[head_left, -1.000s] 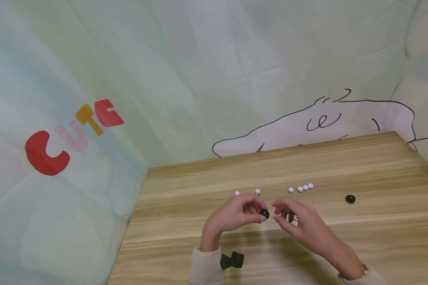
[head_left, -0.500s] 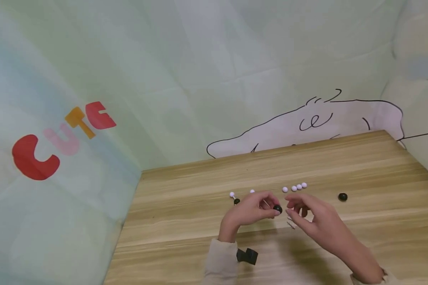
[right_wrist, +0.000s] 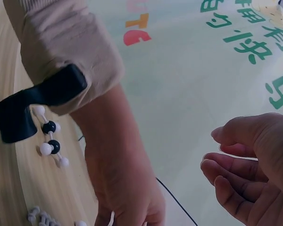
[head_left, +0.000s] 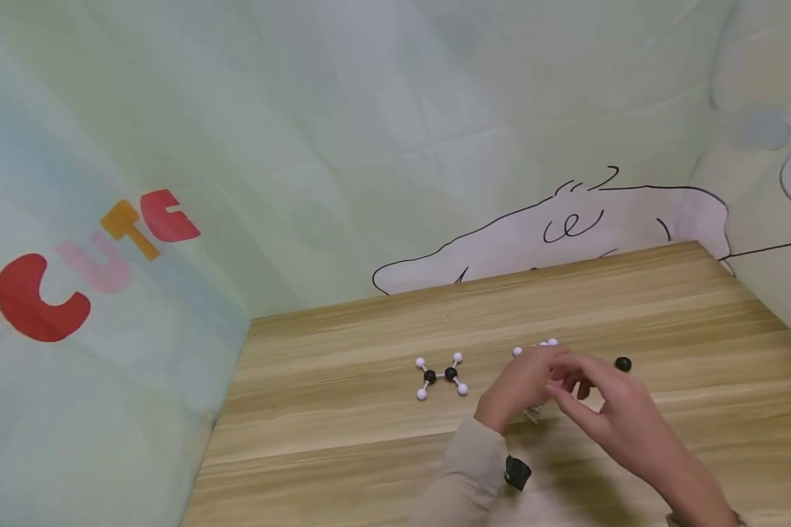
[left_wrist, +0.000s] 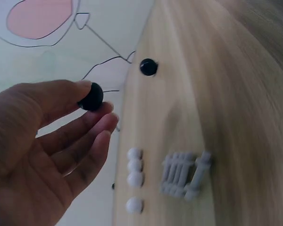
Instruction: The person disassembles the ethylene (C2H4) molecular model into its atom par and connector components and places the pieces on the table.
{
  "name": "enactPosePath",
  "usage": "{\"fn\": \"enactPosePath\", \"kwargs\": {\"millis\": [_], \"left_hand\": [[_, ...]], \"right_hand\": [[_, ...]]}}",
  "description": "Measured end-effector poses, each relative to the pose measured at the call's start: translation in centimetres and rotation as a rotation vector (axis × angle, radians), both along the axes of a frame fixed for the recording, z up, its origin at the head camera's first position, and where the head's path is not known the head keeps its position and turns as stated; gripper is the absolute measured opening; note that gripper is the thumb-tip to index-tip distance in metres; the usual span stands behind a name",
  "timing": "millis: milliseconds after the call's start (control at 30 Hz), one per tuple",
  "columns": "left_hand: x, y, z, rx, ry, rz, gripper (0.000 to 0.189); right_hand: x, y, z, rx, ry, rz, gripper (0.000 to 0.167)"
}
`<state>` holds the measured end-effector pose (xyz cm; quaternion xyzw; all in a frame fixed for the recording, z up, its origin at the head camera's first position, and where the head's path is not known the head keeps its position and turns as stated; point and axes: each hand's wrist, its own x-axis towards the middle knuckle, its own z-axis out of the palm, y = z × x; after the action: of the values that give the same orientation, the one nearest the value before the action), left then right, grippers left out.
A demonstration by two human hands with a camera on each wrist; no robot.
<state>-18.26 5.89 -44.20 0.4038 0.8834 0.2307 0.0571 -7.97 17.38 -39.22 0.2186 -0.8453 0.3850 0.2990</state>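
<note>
My left hand [head_left: 524, 380] pinches a black ball [left_wrist: 91, 97] between thumb and fingers, held up above the table; in the head view the ball is hidden. Close by on its right, my right hand [head_left: 616, 410] hovers with loosely curled fingers and nothing visible between them [right_wrist: 245, 165]. Left of both lies an assembled ball-and-stick molecular model [head_left: 451, 374], two black balls joined by a stick, with white balls on sticks at its ends. Several grey connector sticks [left_wrist: 184, 176] lie below the hands, mostly covered in the head view.
Loose white balls [left_wrist: 135, 179] lie in a row behind the hands. Another black ball [head_left: 622, 364] sits on the wooden table [head_left: 316, 410] to the right. A printed cloth backdrop [head_left: 316, 183] rises along the table's far and left edges. A black strap-like device [right_wrist: 47, 92] is on the left sleeve.
My left hand has moved right with the black ball, toward the right hand, uncovering the molecular model. The right hand keeps much the same pose. The head view has shifted slightly to the right.
</note>
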Motion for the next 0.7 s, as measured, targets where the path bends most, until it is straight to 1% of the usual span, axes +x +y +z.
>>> {"fn": "enactPosePath", "kwargs": {"millis": [67,167,267,367,433,500,600,700], "left_hand": [[-0.1,0.9,-0.4,-0.03,0.011,0.026,0.005],[-0.2,2.1,-0.7,-0.076,-0.006,0.069,0.003],[-0.3,3.0,-1.0,-0.103,-0.027,0.078,0.013],[-0.5,3.8,-1.3,-0.125,-0.01,0.071,0.019],[-0.7,4.4,-1.5,-0.139,0.019,0.072,0.015],[-1.0,4.9,-1.7,-0.15,0.038,0.089,0.012],[-1.4,5.5,-1.9,-0.149,0.033,0.116,0.009],[-1.6,6.1,-1.9,-0.145,0.012,0.138,0.009]], "right_hand": [[0.2,0.4,0.1,0.005,0.002,-0.021,0.044],[0.4,1.1,0.3,0.023,-0.013,-0.063,0.043],[0.7,1.8,0.7,0.032,-0.033,-0.092,0.043],[1.0,2.3,0.9,0.027,-0.033,-0.104,0.045],[1.1,2.5,1.1,0.029,-0.03,-0.114,0.046],[1.3,2.7,1.2,0.027,-0.027,-0.125,0.046],[1.7,3.0,1.2,0.02,-0.037,-0.15,0.045],[2.0,3.2,1.3,-0.001,-0.055,-0.178,0.043]]}}
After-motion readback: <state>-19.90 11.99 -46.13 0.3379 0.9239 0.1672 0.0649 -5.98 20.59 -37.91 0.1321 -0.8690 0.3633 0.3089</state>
